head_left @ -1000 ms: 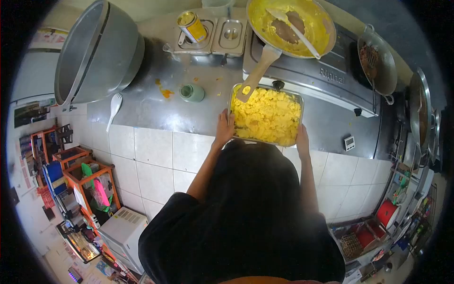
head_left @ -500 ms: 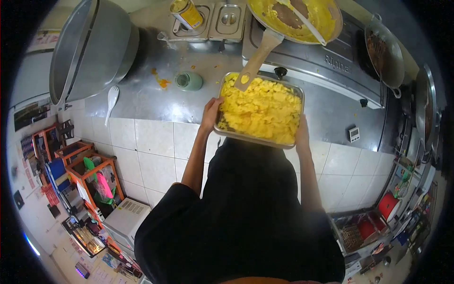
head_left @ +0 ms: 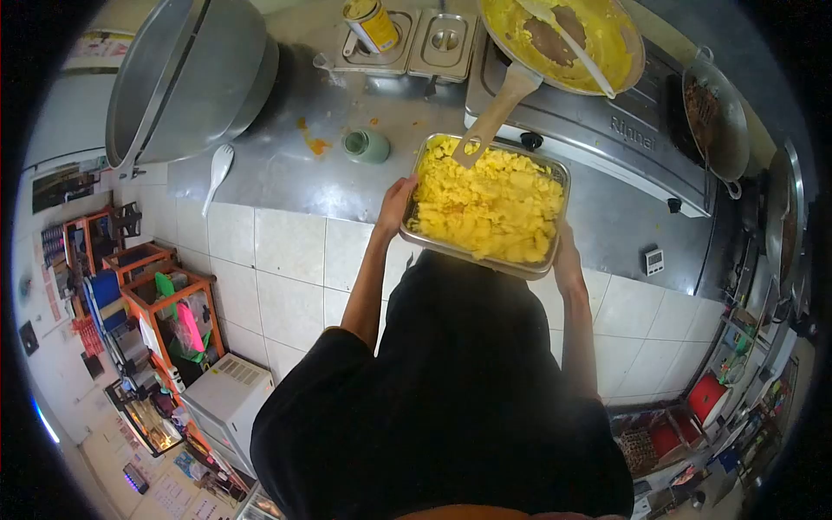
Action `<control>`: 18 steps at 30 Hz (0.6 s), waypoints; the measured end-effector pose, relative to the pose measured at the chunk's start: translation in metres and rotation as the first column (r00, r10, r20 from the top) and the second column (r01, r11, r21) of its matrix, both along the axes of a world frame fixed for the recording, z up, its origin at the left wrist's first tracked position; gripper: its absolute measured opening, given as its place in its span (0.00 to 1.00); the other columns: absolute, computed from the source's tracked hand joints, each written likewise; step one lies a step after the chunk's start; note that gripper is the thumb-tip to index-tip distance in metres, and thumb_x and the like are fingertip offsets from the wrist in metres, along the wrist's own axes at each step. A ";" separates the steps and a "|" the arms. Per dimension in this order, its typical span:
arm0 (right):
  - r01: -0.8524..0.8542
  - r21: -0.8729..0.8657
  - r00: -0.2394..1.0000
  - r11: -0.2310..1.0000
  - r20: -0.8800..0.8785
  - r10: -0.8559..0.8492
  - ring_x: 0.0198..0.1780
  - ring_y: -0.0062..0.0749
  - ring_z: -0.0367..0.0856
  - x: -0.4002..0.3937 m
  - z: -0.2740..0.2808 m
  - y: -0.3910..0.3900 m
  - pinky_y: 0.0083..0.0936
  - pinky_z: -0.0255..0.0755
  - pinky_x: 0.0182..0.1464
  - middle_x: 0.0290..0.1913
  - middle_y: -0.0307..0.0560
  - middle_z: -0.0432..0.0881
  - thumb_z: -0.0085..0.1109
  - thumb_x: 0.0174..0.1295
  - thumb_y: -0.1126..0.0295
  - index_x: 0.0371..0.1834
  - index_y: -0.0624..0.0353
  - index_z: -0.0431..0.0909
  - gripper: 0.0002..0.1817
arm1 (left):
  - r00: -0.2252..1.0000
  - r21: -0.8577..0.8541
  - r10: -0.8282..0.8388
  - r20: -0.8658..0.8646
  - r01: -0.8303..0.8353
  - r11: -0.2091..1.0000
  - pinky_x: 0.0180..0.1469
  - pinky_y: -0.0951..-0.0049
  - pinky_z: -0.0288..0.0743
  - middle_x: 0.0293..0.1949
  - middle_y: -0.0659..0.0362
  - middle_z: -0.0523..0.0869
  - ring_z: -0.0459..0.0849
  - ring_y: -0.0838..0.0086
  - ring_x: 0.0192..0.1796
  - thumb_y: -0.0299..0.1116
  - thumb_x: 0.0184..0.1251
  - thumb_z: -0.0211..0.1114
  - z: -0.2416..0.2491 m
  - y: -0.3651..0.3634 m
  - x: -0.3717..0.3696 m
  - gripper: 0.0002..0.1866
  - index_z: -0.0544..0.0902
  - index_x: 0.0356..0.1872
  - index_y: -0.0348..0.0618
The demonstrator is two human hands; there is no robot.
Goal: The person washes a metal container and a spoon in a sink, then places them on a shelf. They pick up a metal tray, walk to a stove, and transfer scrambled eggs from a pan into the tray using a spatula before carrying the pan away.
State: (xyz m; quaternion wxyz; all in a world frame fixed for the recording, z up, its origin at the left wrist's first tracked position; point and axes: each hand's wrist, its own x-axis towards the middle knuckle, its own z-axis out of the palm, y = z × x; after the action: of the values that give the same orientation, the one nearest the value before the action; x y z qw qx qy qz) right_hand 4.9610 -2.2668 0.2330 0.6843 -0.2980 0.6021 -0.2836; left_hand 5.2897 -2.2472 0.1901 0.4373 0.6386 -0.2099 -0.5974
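Both my hands hold a rectangular metal tray (head_left: pixel 563 186) full of scrambled eggs (head_left: pixel 490 204), in front of my body at the counter's front edge. My left hand (head_left: pixel 398 204) grips its left side, and my right hand (head_left: pixel 568 260) grips its right side near the lower corner. Some of the fingers are hidden by the tray. Above the tray's far edge reaches the handle of a frying pan (head_left: pixel 507 100). The pan sits on the stove, coated with yellow egg, and a white spatula (head_left: pixel 585 56) lies across it.
A gas stove (head_left: pixel 607 130) also bears a wok (head_left: pixel 715 121). On the steel counter (head_left: pixel 286 186) are a greenish glass jar (head_left: pixel 366 146), a white spoon (head_left: pixel 218 178), a small timer (head_left: pixel 653 261), lidded metal containers (head_left: pixel 444 43), an open can (head_left: pixel 373 26) and a large grey pot (head_left: pixel 186 82).
The camera view has shifted and turned slightly, so the counter things appear further right. The tray stays in both hands, slightly more tilted in the picture.
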 end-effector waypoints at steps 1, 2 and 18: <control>0.014 0.020 1.000 1.000 -0.008 -0.014 0.65 0.31 0.61 0.006 0.006 -0.007 0.24 0.54 0.66 0.65 0.46 0.63 0.38 0.68 0.47 0.67 0.64 0.56 0.34 | 1.000 -0.013 -0.004 0.005 0.004 1.000 0.35 0.82 0.65 0.27 0.66 0.72 0.68 0.84 0.31 0.46 0.69 0.53 -0.005 -0.005 0.001 0.17 0.71 0.29 0.41; -0.071 -0.063 0.996 0.995 0.045 0.074 0.64 0.30 0.62 -0.023 -0.042 -0.005 0.24 0.55 0.65 0.65 0.45 0.64 0.38 0.68 0.47 0.67 0.64 0.57 0.34 | 0.994 -0.048 -0.007 0.105 0.012 0.999 0.33 0.82 0.64 0.26 0.66 0.70 0.66 0.84 0.30 0.45 0.69 0.53 -0.013 -0.003 -0.001 0.18 0.70 0.27 0.42; -0.161 -0.065 0.984 0.985 -0.082 0.156 0.63 0.31 0.63 -0.038 -0.053 0.011 0.29 0.56 0.64 0.62 0.45 0.67 0.33 0.70 0.49 0.64 0.58 0.62 0.29 | 0.942 -0.050 -0.046 0.333 0.066 0.997 0.35 0.80 0.66 0.24 0.62 0.74 0.70 0.81 0.30 0.44 0.68 0.55 0.001 0.011 -0.019 0.19 0.75 0.29 0.35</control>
State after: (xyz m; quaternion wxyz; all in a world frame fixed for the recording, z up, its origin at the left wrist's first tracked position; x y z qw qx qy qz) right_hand 4.9227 -2.2561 0.1798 0.6701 -0.3797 0.5918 -0.2377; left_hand 5.2710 -2.2358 0.1906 0.3977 0.7103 -0.3164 -0.4871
